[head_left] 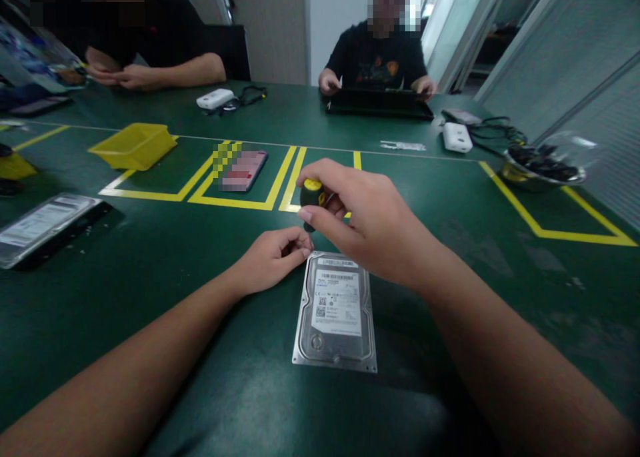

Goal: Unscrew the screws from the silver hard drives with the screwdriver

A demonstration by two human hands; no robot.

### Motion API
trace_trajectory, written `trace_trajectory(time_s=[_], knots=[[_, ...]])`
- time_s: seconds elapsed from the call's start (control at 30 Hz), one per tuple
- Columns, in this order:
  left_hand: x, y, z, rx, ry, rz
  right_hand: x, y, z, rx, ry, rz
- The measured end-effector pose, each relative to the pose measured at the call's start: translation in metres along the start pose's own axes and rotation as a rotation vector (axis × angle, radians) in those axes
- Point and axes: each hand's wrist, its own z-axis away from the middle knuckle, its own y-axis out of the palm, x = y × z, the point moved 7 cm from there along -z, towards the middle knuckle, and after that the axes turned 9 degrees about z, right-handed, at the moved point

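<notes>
A silver hard drive cover with a white printed label lies flat in front of me on the green table. My right hand is wrapped round the yellow and black handle of a screwdriver, held upright over the far left corner of the drive. At that same corner my left hand is closed, thumb and fingertips pinched together beside the screwdriver's lower end. What the left fingers hold, if anything, is too small to make out. The screwdriver's tip is hidden among the fingers.
Another hard drive lies at the left. Beyond are a yellow bin, a phone and a bowl of dark parts at the right. Yellow tape marks the table. Two people sit across, one holding a black tray-like object.
</notes>
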Motion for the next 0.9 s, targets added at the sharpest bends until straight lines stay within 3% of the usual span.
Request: trace_trajectory(time_s=[0.9], knots=[[-0.0043,-0.0006,-0.0003,-0.017,0.009,-0.024,0.0008,-0.0025,0.0004,-0.052,0.002,0.096]])
